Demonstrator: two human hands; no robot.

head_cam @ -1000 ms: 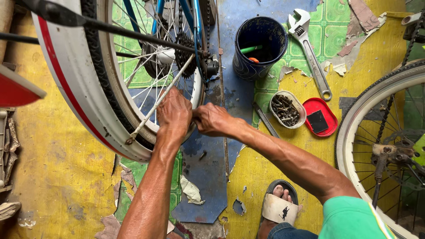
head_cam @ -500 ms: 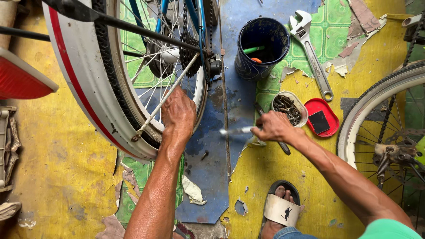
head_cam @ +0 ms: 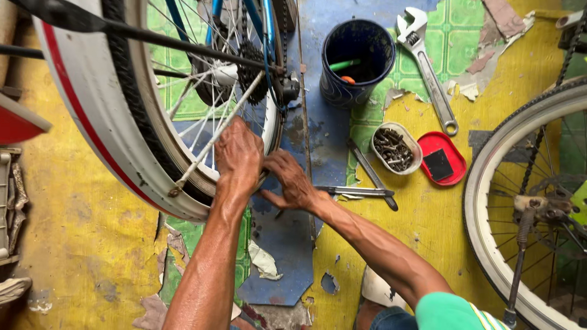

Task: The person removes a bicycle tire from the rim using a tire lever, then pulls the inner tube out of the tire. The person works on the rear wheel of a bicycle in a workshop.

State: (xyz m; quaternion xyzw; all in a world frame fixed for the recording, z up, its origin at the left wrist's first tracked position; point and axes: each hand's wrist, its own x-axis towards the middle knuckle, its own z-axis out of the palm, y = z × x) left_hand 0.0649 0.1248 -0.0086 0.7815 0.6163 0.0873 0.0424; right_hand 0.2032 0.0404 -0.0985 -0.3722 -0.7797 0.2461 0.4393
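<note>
Worn flooring (head_cam: 79,232) of yellow, green and blue patches, torn in places, lay under the work. Left hand (head_cam: 239,156) gripped the rim of the rear bicycle wheel (head_cam: 131,131), fingers curled over rim and tyre edge beside a spoke. Right hand (head_cam: 292,181) sat just beside it at the same rim section, fingers bent narrow and pressed against the wheel; whether they pinched a small part could not be told. A slim metal tool (head_cam: 358,192) lay on the floor touching nothing in either hand, near the right wrist. Further off stood a dark blue bucket (head_cam: 358,61), an adjustable wrench (head_cam: 431,73), an oval tin of small metal parts (head_cam: 394,148) and its red lid (head_cam: 441,157). A 2nd wheel (head_cam: 520,201) stood at the right.

Judgement: work at the rim would go best with the left hand steadying the wheel against rotation while the right worked close to the spoke end.

The contact point under both hands was hidden. The wheel's top and the bucket's contents were cut off or indistinct.
</note>
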